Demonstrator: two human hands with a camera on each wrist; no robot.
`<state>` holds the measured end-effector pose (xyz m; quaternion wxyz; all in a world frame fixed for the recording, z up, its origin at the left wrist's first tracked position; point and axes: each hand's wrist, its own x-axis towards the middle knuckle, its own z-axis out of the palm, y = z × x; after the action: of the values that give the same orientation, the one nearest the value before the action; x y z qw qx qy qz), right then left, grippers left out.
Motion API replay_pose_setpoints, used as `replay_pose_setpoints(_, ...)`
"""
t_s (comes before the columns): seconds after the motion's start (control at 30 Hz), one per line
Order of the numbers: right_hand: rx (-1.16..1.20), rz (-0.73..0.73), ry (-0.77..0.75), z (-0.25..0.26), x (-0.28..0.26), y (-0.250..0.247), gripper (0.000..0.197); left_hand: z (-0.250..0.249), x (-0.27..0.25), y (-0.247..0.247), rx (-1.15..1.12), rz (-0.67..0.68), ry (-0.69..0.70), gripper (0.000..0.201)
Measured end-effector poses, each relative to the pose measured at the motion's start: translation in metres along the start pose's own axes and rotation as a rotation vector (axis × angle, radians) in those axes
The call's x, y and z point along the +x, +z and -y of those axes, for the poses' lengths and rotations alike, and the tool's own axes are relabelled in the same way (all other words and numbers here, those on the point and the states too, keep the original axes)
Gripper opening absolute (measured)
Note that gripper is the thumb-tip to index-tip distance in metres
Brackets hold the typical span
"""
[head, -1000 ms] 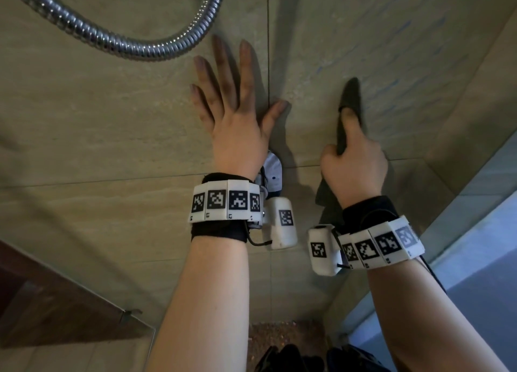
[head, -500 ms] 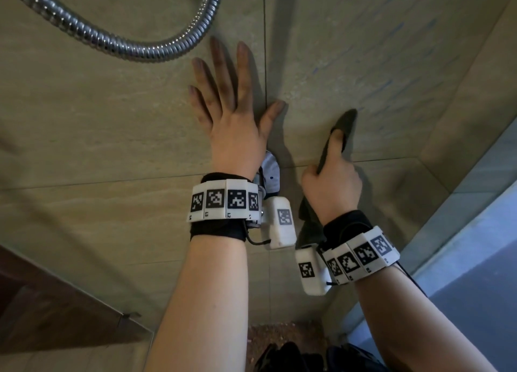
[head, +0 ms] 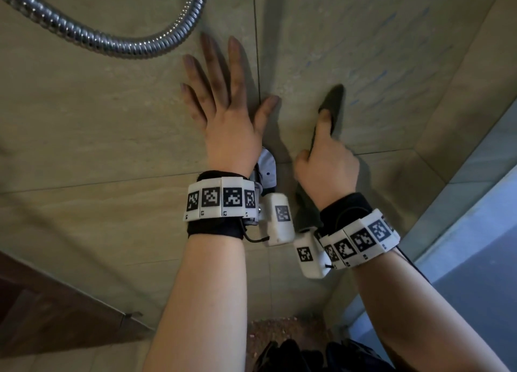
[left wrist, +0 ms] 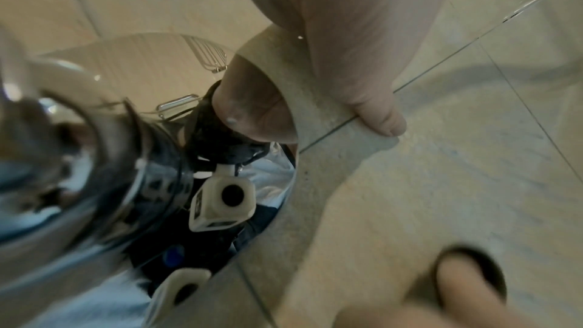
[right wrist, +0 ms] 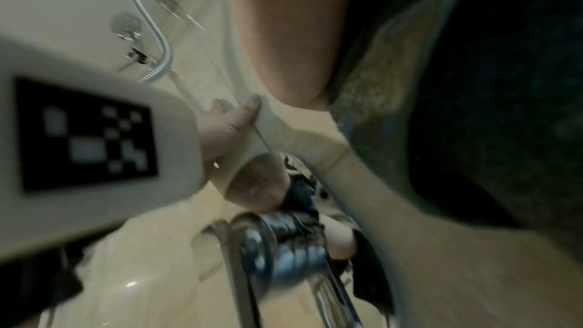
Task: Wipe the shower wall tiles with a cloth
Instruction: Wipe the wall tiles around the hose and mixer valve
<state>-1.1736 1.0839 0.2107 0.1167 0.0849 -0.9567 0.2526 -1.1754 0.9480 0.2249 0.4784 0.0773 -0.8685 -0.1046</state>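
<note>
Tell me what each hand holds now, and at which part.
The right hand holds the dark cloth around its middle, one finger pressing its upper end on the wall tile. The left hand holds nothing.

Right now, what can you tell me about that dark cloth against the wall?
The cloth is dark, greenish-grey, soft and fuzzy-looking. The right hand holds it in its grip, one straight finger pressing its rounded upper end flat against a beige wall tile. The rest runs down under the palm, and a loose tail hangs by the wrist. The left hand never touches it.
</note>
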Motion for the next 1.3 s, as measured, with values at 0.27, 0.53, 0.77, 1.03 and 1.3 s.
replay_pose_setpoints(0.27, 0.115, 0.023, 0.06, 0.002, -0.002, 0.003, 0.079, -0.001, 0.0, -0.001, -0.006, -0.004, 0.0, 0.081)
replay_pose_setpoints(0.53, 0.031, 0.02, 0.085, -0.005, -0.001, -0.003, 0.08, -0.001, -0.001, -0.003, -0.023, 0.037, -0.009, 0.081)
replay_pose_setpoints(0.77, 0.106, -0.003, 0.043, 0.005, 0.001, -0.007, 0.082, -0.002, -0.001, -0.003, -0.022, 0.039, -0.012, 0.083)
replay_pose_setpoints(1.03, 0.03, 0.007, 0.105, -0.003, -0.003, -0.013, 0.081, -0.003, -0.001, -0.004, -0.03, 0.033, -0.017, 0.081)
replay_pose_setpoints(1.3, 0.085, -0.036, 0.008, 0.0, 0.005, -0.022, 0.079, -0.004, -0.001, -0.003, -0.056, 0.029, -0.012, 0.081)
